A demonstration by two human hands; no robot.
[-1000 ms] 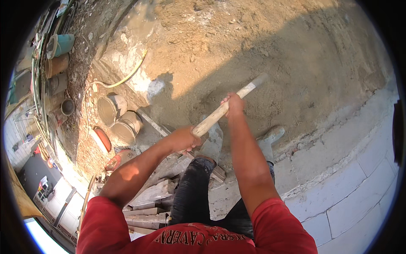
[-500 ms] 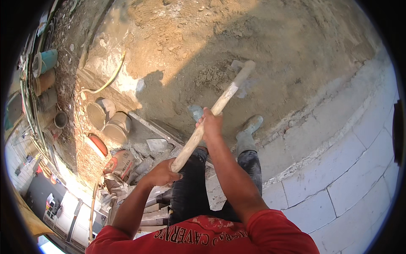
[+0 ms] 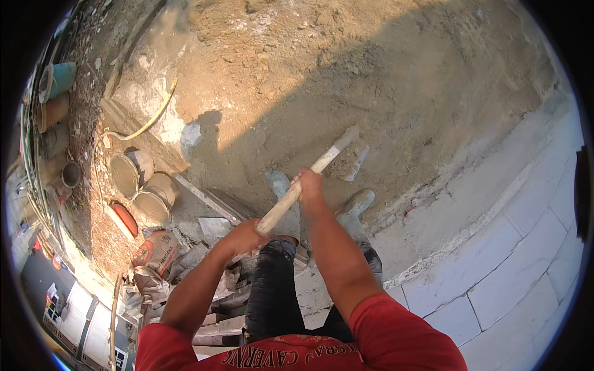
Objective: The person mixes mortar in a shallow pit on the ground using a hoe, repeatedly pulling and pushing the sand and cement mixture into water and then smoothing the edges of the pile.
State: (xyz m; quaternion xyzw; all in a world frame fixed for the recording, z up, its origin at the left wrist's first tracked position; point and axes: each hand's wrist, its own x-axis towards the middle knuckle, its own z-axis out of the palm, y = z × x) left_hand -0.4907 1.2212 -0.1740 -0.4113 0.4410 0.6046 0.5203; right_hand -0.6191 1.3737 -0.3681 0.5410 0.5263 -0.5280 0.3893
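1. The left hand is wrapped tight around the hoe, at the near end of its wood handle.
2. The right hand is wrapped around the same handle, farther up. A bare bit of wood shows between the two hands.
3. The hoe slants from low on the left to high on the right. Its far end sticks out past the right hand, and the gray blade sits there, ahead of the grip and a little to the right.
4. The blade is at the shady part of the dirt, not far from the near edge. I cannot tell how deep it goes in.
5. The left boot and the right boot are by that near edge, with the right boot near the blade.
6. Past the left edge of the dirt, two pails are side by side, with a bag near them.
7. A pale wall runs along the right side.
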